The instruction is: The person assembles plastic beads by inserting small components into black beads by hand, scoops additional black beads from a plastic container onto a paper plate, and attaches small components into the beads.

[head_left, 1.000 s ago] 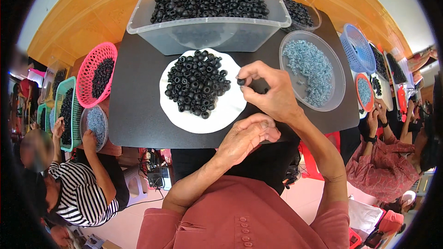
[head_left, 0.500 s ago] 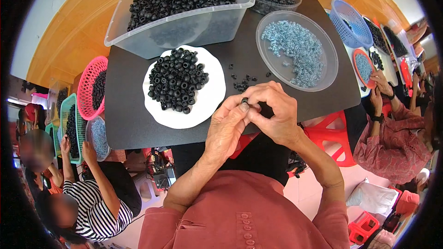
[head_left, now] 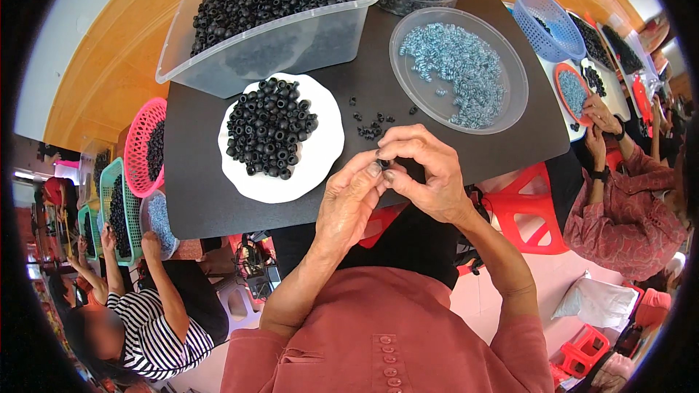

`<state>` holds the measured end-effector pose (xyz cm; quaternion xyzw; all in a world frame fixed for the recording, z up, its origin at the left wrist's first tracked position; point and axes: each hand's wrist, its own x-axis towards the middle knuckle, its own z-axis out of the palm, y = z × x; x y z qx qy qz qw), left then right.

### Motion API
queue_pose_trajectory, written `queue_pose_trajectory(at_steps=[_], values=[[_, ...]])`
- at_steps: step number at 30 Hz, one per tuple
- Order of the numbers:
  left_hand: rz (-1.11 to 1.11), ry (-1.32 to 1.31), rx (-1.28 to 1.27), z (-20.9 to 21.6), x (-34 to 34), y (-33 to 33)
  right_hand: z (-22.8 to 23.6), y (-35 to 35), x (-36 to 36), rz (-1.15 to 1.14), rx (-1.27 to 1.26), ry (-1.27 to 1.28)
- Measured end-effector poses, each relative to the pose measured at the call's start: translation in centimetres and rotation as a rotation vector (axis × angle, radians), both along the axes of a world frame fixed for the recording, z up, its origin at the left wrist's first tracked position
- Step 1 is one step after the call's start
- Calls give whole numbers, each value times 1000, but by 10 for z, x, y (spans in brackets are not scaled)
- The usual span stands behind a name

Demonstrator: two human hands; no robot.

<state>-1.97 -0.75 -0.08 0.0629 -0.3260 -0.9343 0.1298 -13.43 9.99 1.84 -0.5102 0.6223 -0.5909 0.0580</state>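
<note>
Over the near edge of the dark table (head_left: 196,207), my hands meet fingertip to fingertip. A small round black piece with a hole (head_left: 383,164) is pinched between them, partly hidden by the fingers. My left hand (head_left: 346,204) grips it with thumb and forefinger; my right hand (head_left: 429,171) closes on it from the other side. Just beyond lie several tiny black parts (head_left: 372,130). To the left, a scalloped white plate (head_left: 328,116) bears a heap of round black pieces (head_left: 271,127). A clear round tray (head_left: 515,98) holds small bluish pieces resembling springs (head_left: 477,80).
A large clear bin (head_left: 269,58) full of black pieces stands at the back left, beside a clear bowl (head_left: 399,6). Pink (head_left: 135,142) and green (head_left: 132,211) baskets are at left. Co-workers sit on both sides. A red stool (head_left: 528,207) stands at right.
The table and containers have shifted slightly leftward in view. My fingers have turned a little around the black piece, which now shows less. The co-worker at left has moved their hands.
</note>
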Motion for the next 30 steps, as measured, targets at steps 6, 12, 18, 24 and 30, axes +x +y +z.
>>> queue_pose_trajectory(at_steps=[6, 12, 18, 24, 30], values=[[-84, -48, -37, 5, 4, -6, -1, 5, 1, -38, -51, -208], [-101, -73, -208, 5, 10, -4, 12, 12, -15, -227, -47, -454], [-112, 23, -80, 2, 8, -4, 18, 1, -19, -238, 204, 271], [-87, -9, -52, 4, 9, -4, 30, 4, -47, -380, 200, 415], [-88, -22, -93, 8, 8, -3, 33, 20, -99, -401, 496, 454]])
